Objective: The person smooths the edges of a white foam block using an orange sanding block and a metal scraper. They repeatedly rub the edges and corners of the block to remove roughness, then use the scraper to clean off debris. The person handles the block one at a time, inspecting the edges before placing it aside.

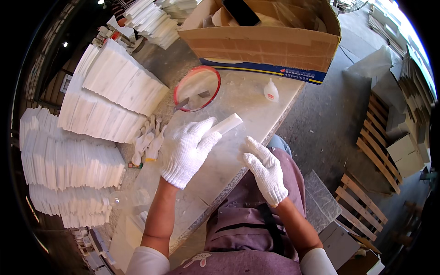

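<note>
My left hand [185,149], in a white knit glove, is closed round a small white bar [228,123] whose far end sticks out to the right. Thin clear film seems to lie about the bar, but its edges are hard to make out. To the right of the bar is my right hand [265,172], also gloved, with its fingertips apart and pointing left. I see nothing plainly held in it. Both hands are above the pale worktable [197,195]. A red-rimmed round dish [217,94] with a dark blade-like strip lies beyond my left hand.
Stacks of white pieces [68,151] line the left side, with spare white gloves [147,140] beside them. A small white squeeze bottle [271,90] stands near the right edge. An open cardboard box [261,48] holds a black phone [241,11]. Wooden pallets [378,137] lie on the floor.
</note>
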{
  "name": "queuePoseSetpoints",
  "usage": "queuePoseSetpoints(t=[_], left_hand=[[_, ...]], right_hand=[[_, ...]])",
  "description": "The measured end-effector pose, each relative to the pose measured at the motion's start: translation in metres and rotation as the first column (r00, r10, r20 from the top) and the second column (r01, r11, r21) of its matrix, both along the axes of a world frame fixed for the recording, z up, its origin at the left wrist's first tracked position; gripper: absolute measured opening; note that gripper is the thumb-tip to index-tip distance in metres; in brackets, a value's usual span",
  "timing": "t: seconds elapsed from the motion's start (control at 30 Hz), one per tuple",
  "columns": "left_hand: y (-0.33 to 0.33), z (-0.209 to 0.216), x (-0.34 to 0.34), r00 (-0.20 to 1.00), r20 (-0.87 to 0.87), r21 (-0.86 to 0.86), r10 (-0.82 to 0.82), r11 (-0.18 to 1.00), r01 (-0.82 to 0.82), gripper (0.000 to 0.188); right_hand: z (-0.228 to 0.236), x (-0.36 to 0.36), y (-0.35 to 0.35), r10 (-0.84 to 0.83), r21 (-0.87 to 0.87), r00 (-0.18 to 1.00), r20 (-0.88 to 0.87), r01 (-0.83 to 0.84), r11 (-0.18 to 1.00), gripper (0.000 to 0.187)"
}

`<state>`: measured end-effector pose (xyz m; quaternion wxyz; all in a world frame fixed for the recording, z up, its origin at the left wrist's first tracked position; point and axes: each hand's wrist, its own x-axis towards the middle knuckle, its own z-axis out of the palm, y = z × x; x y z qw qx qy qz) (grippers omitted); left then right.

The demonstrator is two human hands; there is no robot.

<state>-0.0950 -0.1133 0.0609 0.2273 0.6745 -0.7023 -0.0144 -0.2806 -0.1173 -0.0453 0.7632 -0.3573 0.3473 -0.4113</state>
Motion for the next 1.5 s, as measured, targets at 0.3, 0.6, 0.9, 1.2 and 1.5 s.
queuePoseSetpoints(t=[0.3, 0.6, 0.9, 1.2, 1.5], left_hand=[[0.018, -0.015, -0.017, 0.982, 0.165, -0.066, -0.089, 0.993, 0.101, 0.034], [0.048, -0.027, -0.044, 0.925, 0.374, 0.121, -0.062, 0.993, 0.017, 0.046], [0.067, -0.058, -0.049, 0.856, 0.515, 0.069, -0.053, 0.997, 0.02, 0.045], [0.06, -0.116, -0.068, 0.865, 0.502, -0.037, -0.011, 0.999, 0.034, 0.041], [0.048, -0.126, -0.081, 0.894, 0.444, -0.02, -0.056, 0.997, 0.073, 0.04]], right_hand=[[-0.022, -0.034, 0.01, -0.153, -0.199, 0.981, -0.116, 0.128, 0.972, 0.038], [0.022, -0.064, -0.001, -0.283, -0.157, 0.93, -0.235, 0.251, 0.955, 0.03], [0.083, -0.01, -0.06, -0.161, -0.667, 0.829, -0.536, -0.3, 0.682, 0.042], [0.065, 0.105, -0.128, -0.497, -0.672, 0.486, -0.719, -0.671, 0.315, 0.029], [0.038, 0.145, -0.147, -0.552, -0.491, 0.237, -0.8, -0.787, 0.374, 0.018]])
